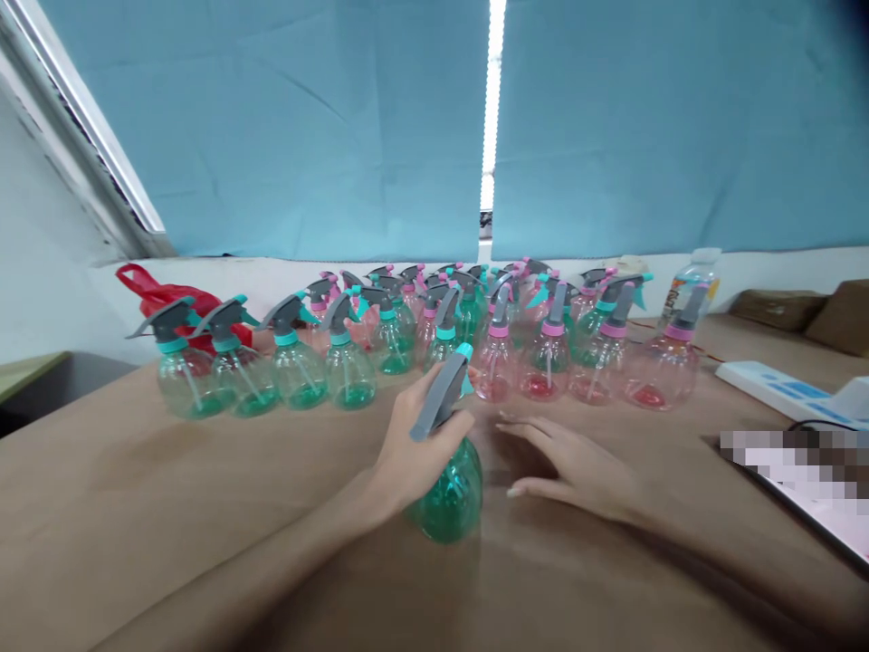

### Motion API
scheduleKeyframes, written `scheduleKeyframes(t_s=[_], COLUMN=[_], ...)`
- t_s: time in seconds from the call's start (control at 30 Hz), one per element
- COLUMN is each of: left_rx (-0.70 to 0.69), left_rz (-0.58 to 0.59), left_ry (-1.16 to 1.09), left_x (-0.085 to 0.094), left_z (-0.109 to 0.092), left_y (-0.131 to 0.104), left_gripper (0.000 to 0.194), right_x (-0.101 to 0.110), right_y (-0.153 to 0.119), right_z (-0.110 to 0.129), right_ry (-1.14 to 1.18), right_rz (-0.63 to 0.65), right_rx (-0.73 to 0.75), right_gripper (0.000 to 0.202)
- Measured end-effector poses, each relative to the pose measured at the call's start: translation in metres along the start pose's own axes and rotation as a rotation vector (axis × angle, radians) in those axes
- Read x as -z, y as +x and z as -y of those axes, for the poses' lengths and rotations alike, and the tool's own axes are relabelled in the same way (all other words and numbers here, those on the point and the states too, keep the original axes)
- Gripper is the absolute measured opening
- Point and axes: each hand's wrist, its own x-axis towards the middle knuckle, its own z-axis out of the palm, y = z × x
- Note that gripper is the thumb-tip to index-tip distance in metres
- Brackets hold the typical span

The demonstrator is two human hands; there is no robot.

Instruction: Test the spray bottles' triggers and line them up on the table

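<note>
A green spray bottle point(449, 498) with a grey and turquoise spray head stands at the middle of the brown table point(272, 543). My left hand point(414, 444) is wrapped round its neck, just under the trigger head. To the right of this bottle, my right hand point(570, 466) hovers low with its fingers apart and nothing in them. Beyond both hands are rows of similar bottles, among them a green one point(353, 385) on the left and a pink one point(543, 371) on the right.
A red bag point(159, 294) lies behind the bottles at the left. At the right are a clear drink bottle point(689, 285), a white power strip point(780, 389) and a flat device point(807, 498) with a blurred screen. Blue curtains point(305, 136) hang behind.
</note>
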Motion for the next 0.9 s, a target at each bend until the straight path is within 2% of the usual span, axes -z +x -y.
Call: scheduleKeyframes(t_s=[0.1, 0.23, 0.47, 0.63, 0.9], left_rx=[0.022, 0.013, 0.018, 0.075, 0.099], left_rz=[0.013, -0.006, 0.010, 0.073, 0.043], left_ry=[-0.011, -0.005, 0.007, -0.036, 0.027], left_x=[-0.001, -0.004, -0.007, -0.005, -0.004], left_z=[0.004, 0.009, 0.010, 0.007, 0.004], left_y=[0.010, 0.024, 0.031, 0.031, 0.027], left_gripper=[0.018, 0.010, 0.010, 0.025, 0.005], right_x=[-0.004, -0.012, -0.017, -0.020, -0.019], right_y=[-0.003, -0.006, -0.007, -0.007, -0.009], right_z=[-0.020, -0.031, -0.033, -0.036, -0.036], right_ry=[0.013, 0.047, 0.021, 0.018, 0.059], right_rz=[0.015, 0.021, 0.046, 0.049, 0.032], right_rx=[-0.054, -0.063, -0.076, -0.072, -0.079], right_gripper=[0.074, 0.073, 0.071, 0.069, 0.063])
